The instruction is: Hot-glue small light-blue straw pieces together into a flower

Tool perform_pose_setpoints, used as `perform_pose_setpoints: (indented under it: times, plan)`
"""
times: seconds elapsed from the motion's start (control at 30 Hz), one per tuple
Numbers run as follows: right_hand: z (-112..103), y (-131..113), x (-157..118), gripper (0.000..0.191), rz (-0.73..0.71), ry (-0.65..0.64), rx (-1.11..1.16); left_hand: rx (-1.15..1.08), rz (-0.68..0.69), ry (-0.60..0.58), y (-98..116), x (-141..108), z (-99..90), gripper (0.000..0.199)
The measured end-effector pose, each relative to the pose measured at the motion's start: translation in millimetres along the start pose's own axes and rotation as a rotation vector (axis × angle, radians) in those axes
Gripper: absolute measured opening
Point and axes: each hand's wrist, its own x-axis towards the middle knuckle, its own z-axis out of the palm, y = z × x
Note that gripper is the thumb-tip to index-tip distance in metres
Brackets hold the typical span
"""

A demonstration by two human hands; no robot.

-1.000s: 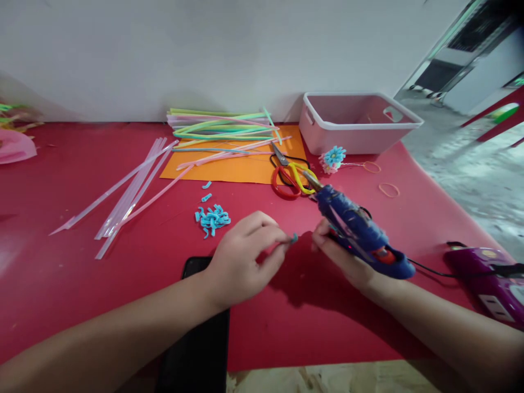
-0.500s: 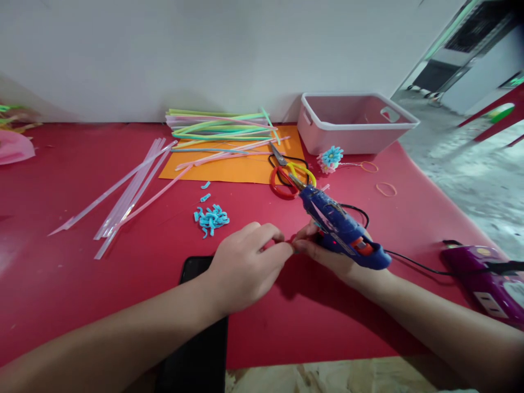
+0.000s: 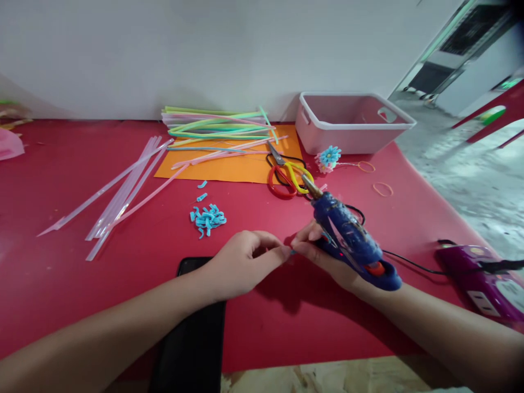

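A small blue piece (image 3: 292, 251) shows between the fingertips of my two hands, above the red table. My left hand (image 3: 245, 262) pinches at it from the left, thumb and fingers together. From the right, my right hand (image 3: 323, 254) meets it with its fingertips and also holds the blue glue gun (image 3: 347, 234), whose metal nozzle points up and to the left. Short blue pieces (image 3: 209, 219) lie heaped to the left of my hands, with two loose ones just behind. Scissors (image 3: 289, 172) with red and yellow handles rest beyond the nozzle.
Behind are pipe cleaners (image 3: 221, 128) on an orange sheet (image 3: 245, 173) and a pink basket (image 3: 352, 136). Beside it lies a blue and pink flower (image 3: 329, 157). Clear sleeves (image 3: 126, 191) are left, a black phone (image 3: 192, 338) under my left forearm, a purple power strip (image 3: 470, 278) right.
The glue gun has tilted and shifted slightly right and down, its nozzle now nearer the yellow handle. My left hand has turned a little, and the blue piece shows more clearly between the fingertips.
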Motion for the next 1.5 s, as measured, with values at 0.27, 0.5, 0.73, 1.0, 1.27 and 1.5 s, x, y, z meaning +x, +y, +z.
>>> perform_pose_setpoints:
  times: [0.27,0.5,0.73,1.0,1.27,1.5]
  plan:
    - [3,-6,1,0.018,0.015,0.044,0.149,-0.006,-0.008,0.037,-2,1,0.4,0.023]
    - [-10,-16,5,0.008,0.063,0.0,-0.041,-0.129,0.106,0.417,-7,2,-2.7,0.017]
    - [-13,-25,10,0.015,-0.096,-0.163,-0.235,-0.285,0.13,0.438,-17,6,-7.9,0.017]
    - [-13,-27,16,0.012,-0.189,-0.185,-0.294,-0.38,0.098,0.422,-13,6,-8.3,0.019]
    - [-12,-27,15,0.011,-0.196,-0.197,-0.284,-0.434,0.139,0.436,-14,6,-8.1,0.019]
    - [-12,-27,16,0.013,-0.173,-0.187,-0.269,-0.349,0.177,0.457,-17,6,-8.4,0.018]
